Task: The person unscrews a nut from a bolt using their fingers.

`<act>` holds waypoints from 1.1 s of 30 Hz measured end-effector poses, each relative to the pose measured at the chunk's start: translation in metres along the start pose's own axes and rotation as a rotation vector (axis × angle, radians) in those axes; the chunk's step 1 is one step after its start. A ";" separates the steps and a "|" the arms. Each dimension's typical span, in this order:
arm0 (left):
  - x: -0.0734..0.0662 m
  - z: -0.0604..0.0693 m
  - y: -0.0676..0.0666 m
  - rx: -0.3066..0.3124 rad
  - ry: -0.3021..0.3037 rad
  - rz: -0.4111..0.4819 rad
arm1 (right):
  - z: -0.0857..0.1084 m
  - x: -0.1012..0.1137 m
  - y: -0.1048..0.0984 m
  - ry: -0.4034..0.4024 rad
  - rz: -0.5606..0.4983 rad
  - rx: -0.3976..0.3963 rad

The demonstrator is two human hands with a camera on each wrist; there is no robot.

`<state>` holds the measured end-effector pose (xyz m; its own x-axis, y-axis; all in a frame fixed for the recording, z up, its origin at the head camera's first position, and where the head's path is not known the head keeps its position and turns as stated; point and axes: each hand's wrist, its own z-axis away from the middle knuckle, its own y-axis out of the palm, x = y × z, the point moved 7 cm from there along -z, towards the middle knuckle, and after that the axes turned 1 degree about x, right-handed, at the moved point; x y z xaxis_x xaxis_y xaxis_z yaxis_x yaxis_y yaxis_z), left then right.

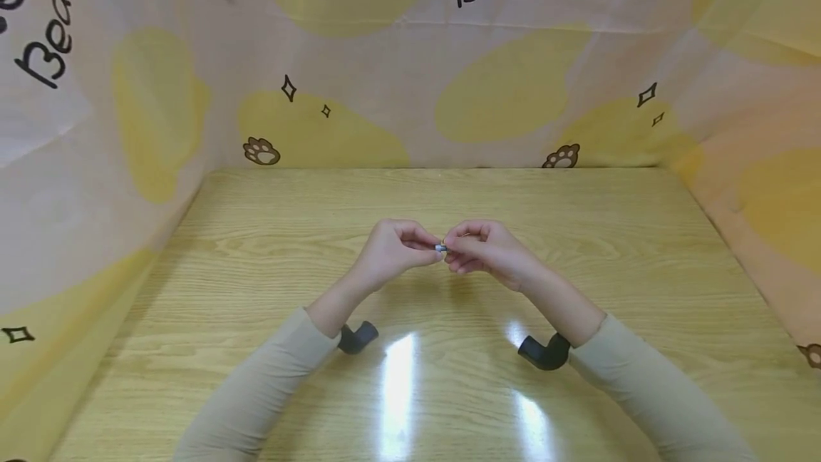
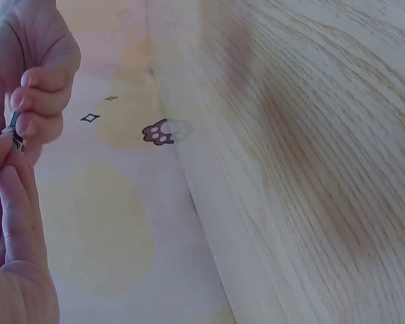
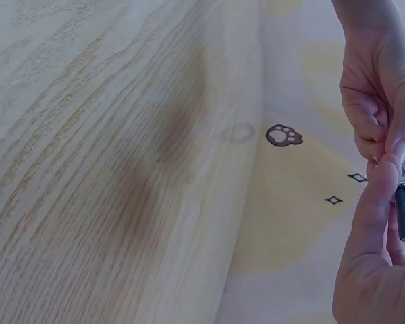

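A small metal bolt [image 1: 440, 248] lies between the fingertips of both hands, above the middle of the table. Its dark threaded shank [image 3: 404, 212] shows in the right wrist view, beside the right fingers. My left hand [image 1: 394, 252] pinches one end of the bolt between thumb and fingers. From the other side my right hand [image 1: 490, 252] pinches it too, its other fingers curled. In the left wrist view the bolt [image 2: 15, 127] shows only in part; fingertips cover the rest, so whether a nut sits on it I cannot tell.
Below the hands spreads a wood-grain table [image 1: 288, 234] with bright reflections near its front. Printed cloth [image 1: 359, 77] hangs at the back and both sides. A black curved piece [image 1: 359, 338] shows at the left wrist, and another black piece [image 1: 544, 353] at the right.
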<state>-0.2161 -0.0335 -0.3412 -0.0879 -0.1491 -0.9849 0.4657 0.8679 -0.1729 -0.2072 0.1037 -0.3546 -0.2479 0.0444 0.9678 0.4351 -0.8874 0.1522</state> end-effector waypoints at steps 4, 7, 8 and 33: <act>0.001 0.000 0.000 -0.003 -0.006 0.002 | 0.001 0.003 0.000 -0.041 0.037 0.012; 0.001 0.000 0.000 -0.004 0.004 -0.006 | 0.002 0.005 0.000 -0.055 0.066 0.018; 0.001 0.001 0.000 -0.001 0.008 -0.010 | 0.002 0.005 0.001 -0.052 0.062 0.019; -0.001 0.002 0.002 -0.002 0.000 0.001 | 0.004 0.009 -0.002 -0.072 0.074 -0.002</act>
<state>-0.2135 -0.0323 -0.3406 -0.0871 -0.1479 -0.9852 0.4640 0.8691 -0.1715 -0.2068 0.1077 -0.3455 -0.1526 0.0117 0.9882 0.4482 -0.8904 0.0797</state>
